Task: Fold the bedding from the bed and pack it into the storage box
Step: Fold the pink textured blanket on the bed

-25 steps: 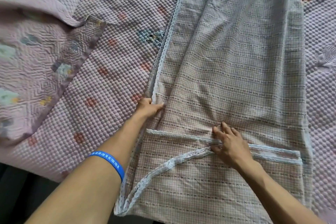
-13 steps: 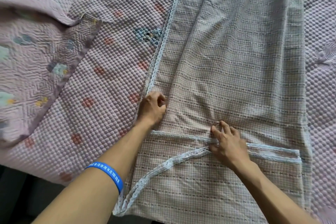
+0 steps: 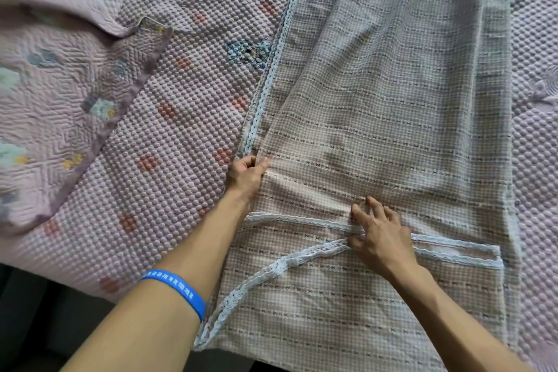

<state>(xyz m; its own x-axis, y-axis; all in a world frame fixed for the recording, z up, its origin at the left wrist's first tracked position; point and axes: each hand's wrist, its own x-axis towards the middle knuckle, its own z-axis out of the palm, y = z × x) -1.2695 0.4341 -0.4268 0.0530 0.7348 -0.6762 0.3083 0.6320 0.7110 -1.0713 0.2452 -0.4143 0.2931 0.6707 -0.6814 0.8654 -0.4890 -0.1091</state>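
Head view: two bare hands work a checked sheet [image 3: 377, 106] spread lengthwise on a bed.

The left hand [image 3: 246, 175], fingers curled, grips the sheet's lace-trimmed left edge [image 3: 271, 69]. The right hand [image 3: 380, 238] presses down with fingers spread and nearly straight on a folded-over lace hem [image 3: 302, 219], its thumb touching a second lace edge just below. A blue wristband [image 3: 178, 290] circles the left forearm. Under the sheet lies a pink bubble-textured mattress cover [image 3: 169, 136]; a quilted floral blanket [image 3: 51, 93] is bunched at far left. Dark floor [image 3: 36, 326] shows below.
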